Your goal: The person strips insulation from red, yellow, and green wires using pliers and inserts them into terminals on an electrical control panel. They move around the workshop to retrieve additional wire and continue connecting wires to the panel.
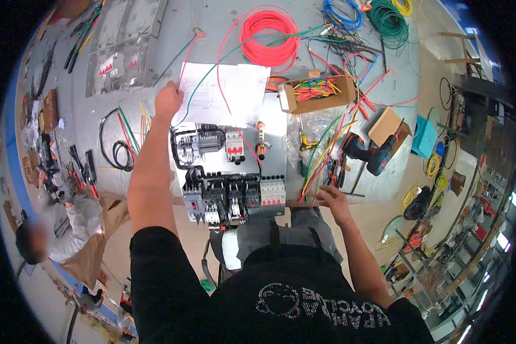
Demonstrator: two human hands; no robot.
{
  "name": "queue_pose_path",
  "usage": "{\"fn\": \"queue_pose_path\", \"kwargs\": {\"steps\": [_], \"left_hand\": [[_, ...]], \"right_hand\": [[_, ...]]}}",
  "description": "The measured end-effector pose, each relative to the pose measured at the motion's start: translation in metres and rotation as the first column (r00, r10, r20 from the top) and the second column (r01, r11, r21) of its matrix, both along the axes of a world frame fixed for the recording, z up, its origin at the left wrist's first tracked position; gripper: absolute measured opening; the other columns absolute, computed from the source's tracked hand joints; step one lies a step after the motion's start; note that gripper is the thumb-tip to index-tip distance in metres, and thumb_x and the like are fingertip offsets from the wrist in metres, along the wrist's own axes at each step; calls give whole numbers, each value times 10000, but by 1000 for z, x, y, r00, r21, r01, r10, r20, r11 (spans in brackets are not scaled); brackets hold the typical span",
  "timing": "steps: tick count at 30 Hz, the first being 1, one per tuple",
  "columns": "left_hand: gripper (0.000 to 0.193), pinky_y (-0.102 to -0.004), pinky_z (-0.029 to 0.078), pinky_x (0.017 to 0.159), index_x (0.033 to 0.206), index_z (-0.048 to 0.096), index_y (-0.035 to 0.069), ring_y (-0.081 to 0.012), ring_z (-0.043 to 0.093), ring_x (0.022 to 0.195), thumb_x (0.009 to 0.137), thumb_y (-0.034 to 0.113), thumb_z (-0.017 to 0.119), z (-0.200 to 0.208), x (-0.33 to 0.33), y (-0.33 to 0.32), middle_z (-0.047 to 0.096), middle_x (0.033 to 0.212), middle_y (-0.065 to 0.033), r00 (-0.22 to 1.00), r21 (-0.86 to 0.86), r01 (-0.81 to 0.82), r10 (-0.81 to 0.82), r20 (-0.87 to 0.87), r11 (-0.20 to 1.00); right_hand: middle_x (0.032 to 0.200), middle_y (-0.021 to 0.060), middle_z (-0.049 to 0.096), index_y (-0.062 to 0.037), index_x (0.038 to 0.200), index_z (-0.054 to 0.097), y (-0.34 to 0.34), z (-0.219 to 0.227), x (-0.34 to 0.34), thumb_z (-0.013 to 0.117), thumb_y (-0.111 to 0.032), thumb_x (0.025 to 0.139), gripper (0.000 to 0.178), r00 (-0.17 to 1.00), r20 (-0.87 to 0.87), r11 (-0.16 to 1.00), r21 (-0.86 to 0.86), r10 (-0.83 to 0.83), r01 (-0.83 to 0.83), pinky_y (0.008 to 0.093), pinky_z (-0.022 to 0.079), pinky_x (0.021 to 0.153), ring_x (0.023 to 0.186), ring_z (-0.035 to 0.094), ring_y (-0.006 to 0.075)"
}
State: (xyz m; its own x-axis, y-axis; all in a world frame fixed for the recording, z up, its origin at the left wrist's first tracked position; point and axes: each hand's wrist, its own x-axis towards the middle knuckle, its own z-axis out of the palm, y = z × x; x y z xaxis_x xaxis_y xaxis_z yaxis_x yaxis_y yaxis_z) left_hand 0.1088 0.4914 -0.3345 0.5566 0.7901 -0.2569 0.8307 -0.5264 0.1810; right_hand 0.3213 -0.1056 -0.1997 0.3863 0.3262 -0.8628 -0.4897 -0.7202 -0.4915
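My left hand (169, 101) is over the table beside the left edge of a printed paper sheet (212, 94). Its fingers are curled, and a thin red wire (186, 67) runs down to them; whether they grip it is hidden. Below the paper lies a metal mounting panel (243, 166) with circuit breakers (234, 147), terminal blocks (209, 143), contactors and black cabling. My right hand (333, 204) hovers at the table's front edge with loosely bent fingers apart. Nearest to it are a bundle of red, yellow and green wires (322, 157) and pliers (333, 172).
A red wire coil (269, 37) lies behind the paper. A cardboard box (321, 103) holds short coloured wires. A cordless drill (372, 153) rests at right, beside another open box (389, 127). Clear plastic enclosures (120, 63) stand far left. Another person (77, 223) sits at left.
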Motion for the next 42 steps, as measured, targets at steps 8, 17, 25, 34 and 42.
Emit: {"fn": "queue_pose_path", "kwargs": {"steps": [8,17,25,34,42], "left_hand": [[109,-248,389,485,814,654,42,-86,479,516,870,136,658,94,-47,-30,556,637,2,481,-872,-192,817,317,451],[164,-268,513,720,993,637,24,-131,634,738,943,179,629,211,-36,-191,666,837,-44,398,-737,-123,714,577,665],[137,-271,514,645,924,601,12,-107,619,706,982,136,616,188,25,-504,656,806,-35,299,-947,15,902,312,322],[320,-297,542,665,1093,639,31,-146,672,837,958,322,644,197,-12,-482,677,901,-35,347,-962,-140,922,174,234],[288,-252,523,663,1073,644,-6,-90,626,757,962,259,668,197,-33,-423,689,902,-36,207,-912,-160,916,344,379]], "right_hand": [[1005,94,700,24,1218,631,32,-3,-4,653,-207,946,357,990,1,984,112,138,-137,284,546,781,899,672,154],[1015,70,705,1,1203,665,101,50,-5,631,-233,973,330,942,73,877,349,326,-330,282,526,789,926,660,131],[906,43,669,18,996,711,102,73,-25,704,-165,904,204,806,209,702,404,553,-586,270,499,723,817,627,104],[751,129,631,-8,888,674,49,61,-20,680,-245,901,238,592,431,505,309,681,-806,362,481,641,684,621,213],[747,137,646,-15,882,664,43,84,-9,672,-242,899,228,459,436,336,331,774,-882,367,485,641,678,634,240]]}}
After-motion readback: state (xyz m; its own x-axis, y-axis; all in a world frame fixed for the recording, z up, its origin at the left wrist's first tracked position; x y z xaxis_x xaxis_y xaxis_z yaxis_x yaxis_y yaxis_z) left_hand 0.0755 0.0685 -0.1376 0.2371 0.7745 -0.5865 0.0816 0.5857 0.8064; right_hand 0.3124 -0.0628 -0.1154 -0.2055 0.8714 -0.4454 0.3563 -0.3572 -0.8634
